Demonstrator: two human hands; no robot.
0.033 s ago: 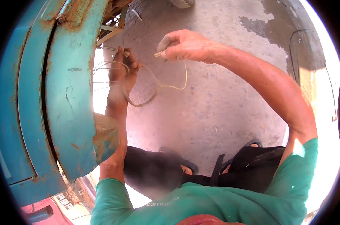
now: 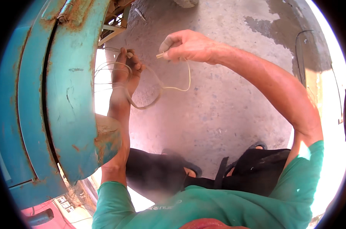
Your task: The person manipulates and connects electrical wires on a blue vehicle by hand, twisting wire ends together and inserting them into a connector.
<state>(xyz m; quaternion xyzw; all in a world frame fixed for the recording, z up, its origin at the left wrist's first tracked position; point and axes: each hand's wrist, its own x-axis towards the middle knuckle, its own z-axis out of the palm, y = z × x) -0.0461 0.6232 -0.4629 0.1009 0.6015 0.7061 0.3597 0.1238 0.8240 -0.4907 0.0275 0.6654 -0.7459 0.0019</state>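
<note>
Single head-worn fisheye, looking steeply down over the chest at concrete floor (image 2: pixel 218 114) and sandalled feet. Close range: both hands (image 2: pixel 188 47) sit in the upper centre, forearms rise from the lower edge. Teal metal panel (image 2: pixel 66 95) fills the left, very near the lens. Edges bend toward the dark rim

A rusty teal curved metal panel (image 2: pixel 66 95) stands left; grey rough concrete floor (image 2: pixel 218 114) bears a thin black cable (image 2: pixel 297 57).
</note>
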